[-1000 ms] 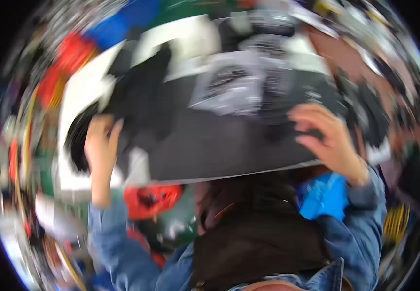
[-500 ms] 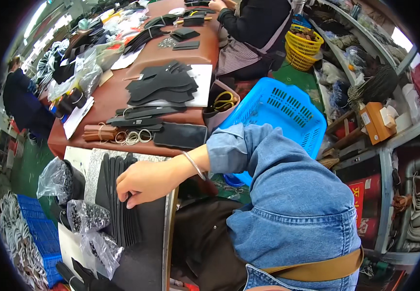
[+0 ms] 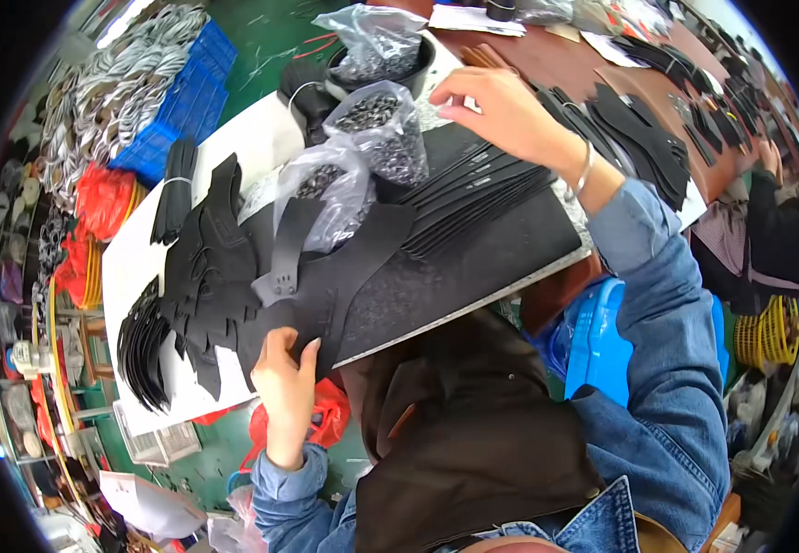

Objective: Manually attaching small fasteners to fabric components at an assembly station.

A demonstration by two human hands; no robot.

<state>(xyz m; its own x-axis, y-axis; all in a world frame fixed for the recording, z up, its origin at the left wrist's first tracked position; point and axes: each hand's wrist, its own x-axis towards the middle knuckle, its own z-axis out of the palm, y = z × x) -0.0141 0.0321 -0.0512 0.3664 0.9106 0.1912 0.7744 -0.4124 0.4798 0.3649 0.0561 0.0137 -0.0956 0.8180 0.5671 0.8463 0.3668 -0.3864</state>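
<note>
The black strips (image 3: 478, 189) at one o'clock had been released by the right hand (image 3: 501, 106), its fingers loosely apart, while the central black piece (image 3: 363, 253) was touched at seven o'clock by the left hand (image 3: 284, 387), thumb apart.

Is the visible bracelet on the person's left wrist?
No, the bracelet is on the right wrist, between the right hand and the denim sleeve.

Black piece (image 3: 358, 263) — partly hidden behind the left grip (image 3: 284, 392).
</note>
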